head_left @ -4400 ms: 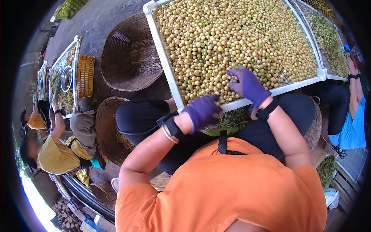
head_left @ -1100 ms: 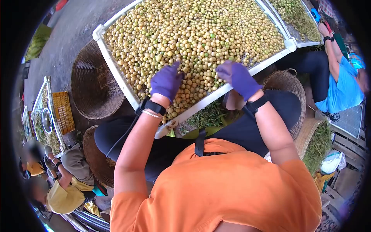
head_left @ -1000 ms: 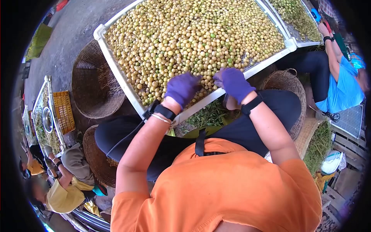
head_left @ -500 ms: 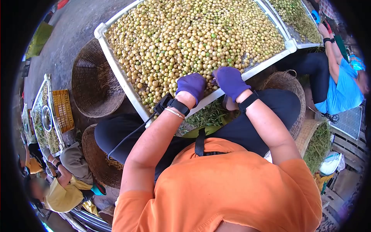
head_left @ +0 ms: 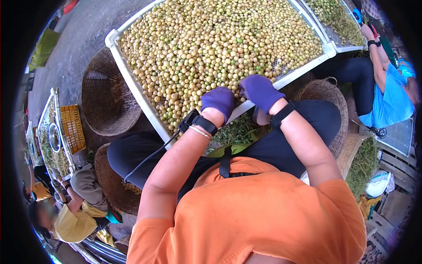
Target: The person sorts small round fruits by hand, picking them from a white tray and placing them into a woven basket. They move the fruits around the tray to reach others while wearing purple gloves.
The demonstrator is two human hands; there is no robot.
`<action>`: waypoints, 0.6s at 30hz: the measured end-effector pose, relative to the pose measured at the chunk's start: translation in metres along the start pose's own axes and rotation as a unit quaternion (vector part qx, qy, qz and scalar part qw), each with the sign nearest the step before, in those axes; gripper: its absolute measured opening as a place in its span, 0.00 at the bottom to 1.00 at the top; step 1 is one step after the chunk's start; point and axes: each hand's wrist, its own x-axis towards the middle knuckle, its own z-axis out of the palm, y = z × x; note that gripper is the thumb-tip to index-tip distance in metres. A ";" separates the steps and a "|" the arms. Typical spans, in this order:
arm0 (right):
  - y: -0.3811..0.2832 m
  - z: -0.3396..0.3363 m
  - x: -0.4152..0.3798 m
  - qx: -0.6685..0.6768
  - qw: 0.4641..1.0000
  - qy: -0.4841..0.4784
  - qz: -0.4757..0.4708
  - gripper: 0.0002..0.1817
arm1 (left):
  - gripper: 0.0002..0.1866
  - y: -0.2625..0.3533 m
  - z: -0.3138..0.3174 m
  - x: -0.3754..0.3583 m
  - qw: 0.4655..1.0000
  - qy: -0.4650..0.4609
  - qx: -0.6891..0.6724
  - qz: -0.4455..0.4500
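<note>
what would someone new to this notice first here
Probably the mass of small, round, yellowish fruits, spread over the big white-rimmed tray at the top centre. Next, the purple-gloved left hand and right hand, close together at the tray's near edge. The bright orange shirt fills the bottom centre.

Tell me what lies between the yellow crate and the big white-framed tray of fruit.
In the head view, a large woven basket lies between the yellow crate and the white-framed tray.
</note>
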 end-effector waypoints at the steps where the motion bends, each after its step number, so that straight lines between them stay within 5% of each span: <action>1: 0.001 -0.012 0.001 0.065 0.998 -0.007 0.016 0.11 | 0.14 -0.001 -0.001 0.001 1.000 -0.007 -0.004 -0.008; 5: 0.018 -0.044 -0.002 0.289 0.949 0.022 0.124 0.14 | 0.18 -0.019 -0.006 0.006 0.968 0.017 -0.246 -0.041; 7: 0.025 -0.050 -0.007 0.244 0.965 -0.008 0.098 0.14 | 0.13 -0.029 -0.007 0.002 0.742 -0.089 -0.664 -0.034; 8: 0.026 -0.053 -0.011 0.215 0.973 -0.025 0.075 0.14 | 0.10 -0.027 -0.007 0.004 0.683 -0.115 -0.722 -0.007; 11: 0.027 -0.047 -0.013 0.181 0.980 -0.043 0.070 0.14 | 0.12 0.000 -0.015 0.007 0.774 -0.040 -0.630 0.044; 14: 0.031 -0.047 -0.010 0.187 0.978 -0.028 0.091 0.13 | 0.12 0.006 0.015 0.030 0.950 0.055 -0.254 0.174; 15: 0.029 -0.052 -0.012 0.208 0.974 -0.029 0.086 0.13 | 0.12 0.006 0.015 0.032 0.963 0.049 -0.116 0.239; 18: 0.024 -0.051 -0.014 0.187 0.979 -0.052 0.055 0.12 | 0.10 0.014 0.020 0.019 0.977 0.113 -0.039 0.175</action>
